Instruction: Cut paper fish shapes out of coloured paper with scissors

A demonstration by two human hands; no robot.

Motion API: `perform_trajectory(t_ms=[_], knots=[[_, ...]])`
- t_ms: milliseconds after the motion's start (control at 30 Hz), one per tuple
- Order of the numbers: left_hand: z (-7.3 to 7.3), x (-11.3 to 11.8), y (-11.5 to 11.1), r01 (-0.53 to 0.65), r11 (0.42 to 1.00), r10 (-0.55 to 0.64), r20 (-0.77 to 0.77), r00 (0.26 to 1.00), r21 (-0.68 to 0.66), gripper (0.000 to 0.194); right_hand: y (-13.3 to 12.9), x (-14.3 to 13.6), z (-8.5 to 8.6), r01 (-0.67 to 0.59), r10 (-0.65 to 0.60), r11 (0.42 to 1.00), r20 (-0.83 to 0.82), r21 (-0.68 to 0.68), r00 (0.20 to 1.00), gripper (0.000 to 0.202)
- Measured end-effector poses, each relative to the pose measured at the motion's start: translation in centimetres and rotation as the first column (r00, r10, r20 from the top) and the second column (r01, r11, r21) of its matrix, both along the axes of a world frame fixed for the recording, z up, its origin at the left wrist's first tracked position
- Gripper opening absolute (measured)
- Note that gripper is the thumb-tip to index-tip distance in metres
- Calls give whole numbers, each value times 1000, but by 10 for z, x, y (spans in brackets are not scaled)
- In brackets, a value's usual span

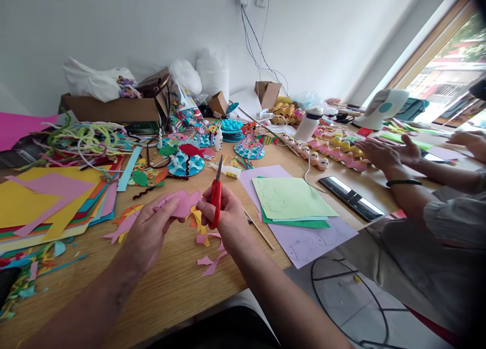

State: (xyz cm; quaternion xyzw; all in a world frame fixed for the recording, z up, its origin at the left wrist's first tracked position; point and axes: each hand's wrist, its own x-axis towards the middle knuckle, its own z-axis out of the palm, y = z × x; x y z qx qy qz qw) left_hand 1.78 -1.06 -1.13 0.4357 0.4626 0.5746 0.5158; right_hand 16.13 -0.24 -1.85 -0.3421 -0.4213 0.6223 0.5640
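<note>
My left hand pinches a pink paper fish by its left part, above the wooden table. Red-handled scissors are in my right hand, blades pointing up and away; the fingertips of that hand are close to the fish's tail, and whether they touch it I cannot tell. Beneath and between the hands lie pink paper scraps and some yellow ones. More cut fish shapes in pink, orange and yellow lie just behind my left hand.
Coloured sheets are stacked at left beside pipe cleaners. Green sheets lie on purple paper at right, near a phone. Decorated blue crafts and a glue bottle stand behind. Another person's hands are at right.
</note>
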Motion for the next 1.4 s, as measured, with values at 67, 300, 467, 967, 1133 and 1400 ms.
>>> perform_trajectory(t_ms=[67, 300, 467, 967, 1133, 1400], knots=[[-1, -1, -1, -30, 1000, 30, 61, 998, 3, 19, 0, -1, 0, 19, -19, 1000, -14, 3, 1000, 35], [-3, -7, -6, 29, 999, -34, 147, 989, 33, 28, 1, -4, 0, 57, -56, 998, -34, 22, 998, 32], [-3, -10, -11, 23, 1000, -24, 127, 992, 11, 32, 2, -6, 1, 49, -49, 998, -19, 27, 999, 31], [-18, -6, -16, -168, 985, 168, 7, 986, 36, 6, -12, -18, 6, -89, 89, 995, 16, 46, 996, 33], [-17, -11, -19, -177, 982, 178, -5, 984, 64, 6, -12, -16, 10, -99, 93, 993, 85, 69, 992, 31], [-14, -10, -21, -134, 987, 138, -39, 990, 85, 13, -10, -20, 15, -184, 175, 980, 109, 77, 979, 34]])
